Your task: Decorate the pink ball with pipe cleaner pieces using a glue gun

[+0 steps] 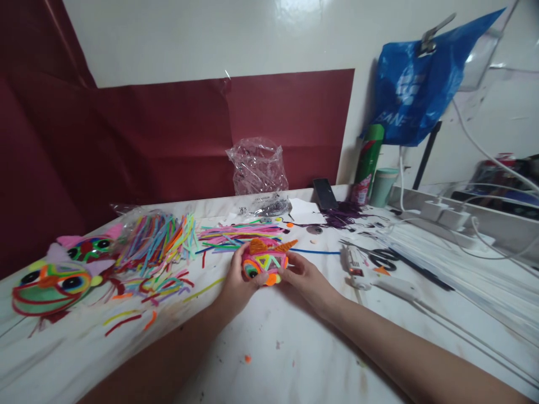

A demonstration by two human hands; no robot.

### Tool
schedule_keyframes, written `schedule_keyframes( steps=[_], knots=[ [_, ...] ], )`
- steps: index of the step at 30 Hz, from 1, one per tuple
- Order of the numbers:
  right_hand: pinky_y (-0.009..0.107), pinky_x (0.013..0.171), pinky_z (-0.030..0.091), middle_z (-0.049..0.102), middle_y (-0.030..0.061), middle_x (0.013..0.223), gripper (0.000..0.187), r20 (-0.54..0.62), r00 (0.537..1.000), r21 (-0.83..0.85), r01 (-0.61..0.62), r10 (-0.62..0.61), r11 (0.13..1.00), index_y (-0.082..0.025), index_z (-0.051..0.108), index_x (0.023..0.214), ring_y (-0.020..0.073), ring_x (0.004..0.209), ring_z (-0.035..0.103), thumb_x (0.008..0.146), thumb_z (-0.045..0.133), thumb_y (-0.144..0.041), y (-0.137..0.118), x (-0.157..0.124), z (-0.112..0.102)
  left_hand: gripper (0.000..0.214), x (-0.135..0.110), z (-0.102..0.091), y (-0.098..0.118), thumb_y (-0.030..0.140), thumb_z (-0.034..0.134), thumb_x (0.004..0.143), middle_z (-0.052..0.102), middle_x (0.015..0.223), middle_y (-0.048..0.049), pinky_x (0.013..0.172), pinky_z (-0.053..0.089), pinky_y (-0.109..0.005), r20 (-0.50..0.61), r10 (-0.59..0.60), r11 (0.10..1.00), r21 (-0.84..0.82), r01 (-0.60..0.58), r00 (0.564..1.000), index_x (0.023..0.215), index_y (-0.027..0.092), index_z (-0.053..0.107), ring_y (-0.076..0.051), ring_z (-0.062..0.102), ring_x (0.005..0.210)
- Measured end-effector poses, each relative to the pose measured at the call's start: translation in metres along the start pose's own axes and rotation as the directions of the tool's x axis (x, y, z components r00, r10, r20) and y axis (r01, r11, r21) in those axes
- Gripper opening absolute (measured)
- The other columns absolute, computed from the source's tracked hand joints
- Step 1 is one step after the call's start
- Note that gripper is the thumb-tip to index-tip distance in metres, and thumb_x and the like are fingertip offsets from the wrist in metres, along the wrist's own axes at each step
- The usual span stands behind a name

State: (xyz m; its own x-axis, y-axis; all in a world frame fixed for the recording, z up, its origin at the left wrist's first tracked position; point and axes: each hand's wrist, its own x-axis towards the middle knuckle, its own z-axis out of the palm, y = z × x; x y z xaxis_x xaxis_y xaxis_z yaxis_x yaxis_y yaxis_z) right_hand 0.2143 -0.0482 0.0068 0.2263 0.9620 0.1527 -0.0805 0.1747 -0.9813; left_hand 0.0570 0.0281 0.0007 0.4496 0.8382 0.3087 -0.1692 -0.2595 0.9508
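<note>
Between my hands is a small, colourful pipe-cleaner animal head (269, 262) with orange horn-like pieces on top, a green and black eye and a pink body. My left hand (234, 283) wraps round its left side, thumb on the front. From the right, my right hand (310, 282) pinches the lower edge with its fingertips. Behind the piece lie loose pipe cleaners (248, 231), one long blue one reaching to the right. Right of my right hand are a white glue gun (391, 285) and black-handled scissors (384, 259).
Two finished-looking animal faces (50, 289) and a pile of pipe cleaners (158, 244) occupy the left. At the back are a clear plastic bag (259, 168), a phone (324, 194), purple strands (347, 217), a green can (367, 163) and a cup (384, 187). A power strip (455, 227) with cords runs along the right.
</note>
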Motion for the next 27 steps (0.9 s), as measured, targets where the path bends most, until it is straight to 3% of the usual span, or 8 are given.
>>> schedule_keyframes(
  steps=[4, 9, 12, 17, 27],
  knots=[
    [0.036, 0.084, 0.05, 0.067, 0.0089, 0.112, 0.05, 0.0, 1.0, -0.026, 0.003, -0.003, 1.0, -0.02, 0.06, 0.11, 0.0239, 0.097, 0.064, 0.067, 0.073, -0.043, 0.001, 0.001, 0.001, 0.062, 0.003, -0.005, -0.007, 0.031, 0.066, 0.075, 0.048, 0.137, -0.0104, 0.104, 0.038, -0.037, -0.043, 0.059, 0.998, 0.027, -0.058, 0.997, 0.131, 0.022, 0.042, -0.026, 0.046, 0.126],
    [0.038, 0.085, 0.05, 0.067, 0.0097, 0.111, 0.05, 0.028, 0.999, -0.037, 0.023, -0.022, 0.999, -0.019, 0.06, 0.108, 0.0237, 0.096, 0.064, 0.067, 0.073, -0.045, 0.003, 0.001, 0.0, 0.058, 0.003, -0.006, -0.01, 0.027, 0.064, 0.076, 0.054, 0.131, -0.0104, 0.101, 0.04, -0.037, -0.031, 0.053, 0.998, 0.036, -0.052, 0.998, 0.129, 0.022, 0.043, -0.025, 0.052, 0.12],
    [0.038, 0.085, 0.049, 0.066, 0.0097, 0.111, 0.049, 0.018, 1.0, -0.033, 0.023, -0.022, 0.999, -0.019, 0.06, 0.107, 0.0238, 0.095, 0.063, 0.068, 0.073, -0.044, 0.002, 0.001, 0.0, 0.059, 0.002, -0.006, -0.006, 0.03, 0.064, 0.077, 0.056, 0.129, -0.0103, 0.101, 0.04, -0.037, -0.024, 0.044, 0.999, 0.031, -0.044, 0.999, 0.13, 0.021, 0.042, -0.025, 0.053, 0.119],
    [0.039, 0.084, 0.05, 0.068, 0.0086, 0.109, 0.045, 0.023, 0.999, -0.024, 0.025, -0.024, 0.999, -0.02, 0.062, 0.104, 0.0245, 0.096, 0.064, 0.067, 0.074, -0.042, 0.0, 0.0, 0.001, 0.043, -0.001, -0.005, 0.006, 0.04, 0.053, 0.084, 0.06, 0.123, -0.0084, 0.101, 0.04, -0.039, -0.072, 0.038, 0.998, 0.049, -0.035, 0.997, 0.122, 0.02, 0.05, -0.026, 0.052, 0.119],
    [0.04, 0.086, 0.049, 0.067, 0.0093, 0.109, 0.045, 0.015, 1.0, -0.045, 0.008, -0.008, 0.999, -0.019, 0.06, 0.105, 0.0246, 0.095, 0.063, 0.066, 0.074, -0.038, 0.001, -0.001, 0.002, 0.041, 0.005, -0.006, 0.004, 0.031, 0.062, 0.076, 0.06, 0.118, -0.0075, 0.091, 0.046, -0.033, -0.046, 0.031, 1.0, 0.004, -0.031, 0.998, 0.114, 0.021, 0.05, -0.023, 0.057, 0.111]
  ],
)
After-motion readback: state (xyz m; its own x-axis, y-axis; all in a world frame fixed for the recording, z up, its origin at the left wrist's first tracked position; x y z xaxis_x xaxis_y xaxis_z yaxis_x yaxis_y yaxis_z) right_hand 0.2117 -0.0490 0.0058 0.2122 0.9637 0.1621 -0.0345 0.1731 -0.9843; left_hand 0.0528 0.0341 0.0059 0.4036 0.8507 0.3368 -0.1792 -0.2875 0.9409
